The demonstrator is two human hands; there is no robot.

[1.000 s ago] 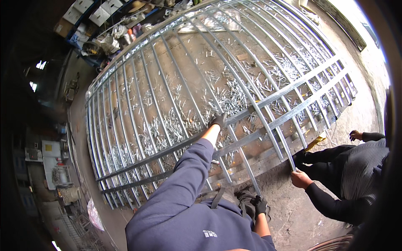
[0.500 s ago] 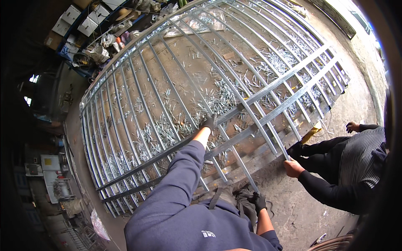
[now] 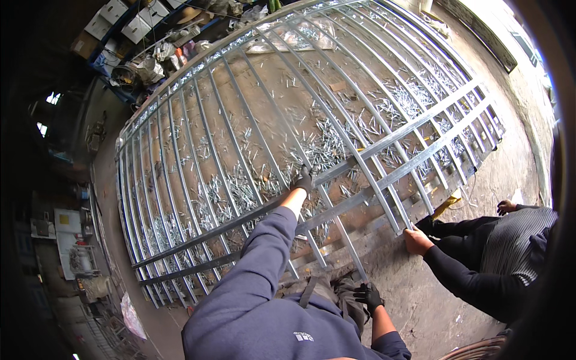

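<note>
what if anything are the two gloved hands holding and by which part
Right hand: at the near end of a metal bar; whether it grips cannot be told. Left hand: at the inner crossing rail, its grip unclear.

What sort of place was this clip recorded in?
Probably a metalworking shop: a large grid of metal bars lies over a broad table strewn with small metal pieces, and white boxes stand beyond it.

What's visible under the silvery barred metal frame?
Under the silvery barred metal frame, a brown surface strewn with small shiny metal pieces shows through the gaps. Whatever lies beneath its bars or the black-gloved left hand is hidden.
</note>
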